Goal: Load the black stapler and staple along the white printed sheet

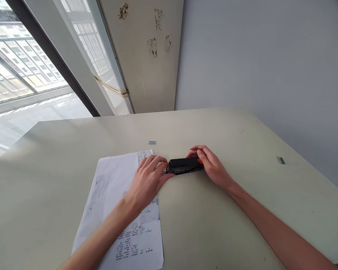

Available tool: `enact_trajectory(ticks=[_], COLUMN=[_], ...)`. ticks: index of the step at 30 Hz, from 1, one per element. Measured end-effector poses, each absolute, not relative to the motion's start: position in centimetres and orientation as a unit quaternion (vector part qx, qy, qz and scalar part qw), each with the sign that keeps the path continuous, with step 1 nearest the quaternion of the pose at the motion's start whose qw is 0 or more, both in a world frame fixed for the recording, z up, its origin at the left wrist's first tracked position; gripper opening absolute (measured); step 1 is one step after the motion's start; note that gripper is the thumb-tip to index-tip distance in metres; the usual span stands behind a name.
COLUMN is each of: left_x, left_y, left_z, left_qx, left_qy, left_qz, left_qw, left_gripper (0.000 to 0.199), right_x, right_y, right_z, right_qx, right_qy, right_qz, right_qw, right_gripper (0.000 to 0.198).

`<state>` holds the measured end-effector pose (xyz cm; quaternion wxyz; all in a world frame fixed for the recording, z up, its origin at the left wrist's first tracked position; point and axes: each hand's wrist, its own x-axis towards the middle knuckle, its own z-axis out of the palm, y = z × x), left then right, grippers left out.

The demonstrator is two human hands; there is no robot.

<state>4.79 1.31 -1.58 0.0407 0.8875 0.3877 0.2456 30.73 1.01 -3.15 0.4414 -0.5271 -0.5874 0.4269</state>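
Black with a red right end, the stapler (184, 163) sits on or just above the desk (228, 225), right of the far part of the printed paper (112, 187); the left hand (150, 178) has its grip clamped on the left end, thumb on the near side; the right hand (212, 168) has its grip closed around the red end; good handling calls for level support at both ends, with fingertips clear of the pinching gap.

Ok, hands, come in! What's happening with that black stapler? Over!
Left grip and right grip on black stapler, one at each end. Nearby: paper under left arm, staple strip beyond the paper.
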Motion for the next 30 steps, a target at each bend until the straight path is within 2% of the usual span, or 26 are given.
enact_trajectory(ticks=[10, 16, 21, 30], left_x=[4.2, 1.5, 0.5, 0.8], left_y=[1.8, 1.0, 1.2, 1.3], left_z=[-1.1, -0.5, -0.5, -0.3], left_qx=[0.875, 0.863, 0.854, 0.866], left_qy=[0.42, 0.449, 0.467, 0.443], left_qz=[0.228, 0.218, 0.207, 0.197], left_qw=[0.072, 0.079, 0.102, 0.126], left_gripper=[0.023, 0.03, 0.039, 0.034], right_x=[30.9, 30.9, 31.6, 33.7], right_y=[1.1, 0.6, 0.5, -0.2], right_z=[-3.3, -2.8, -2.6, -2.6], right_qx=[-0.527, -0.498, -0.489, -0.513], right_qy=[-0.604, -0.691, -0.699, -0.671], right_qz=[0.404, 0.384, 0.393, 0.432], right_qw=[0.441, 0.355, 0.344, 0.316], right_gripper=[0.042, 0.04, 0.038, 0.04])
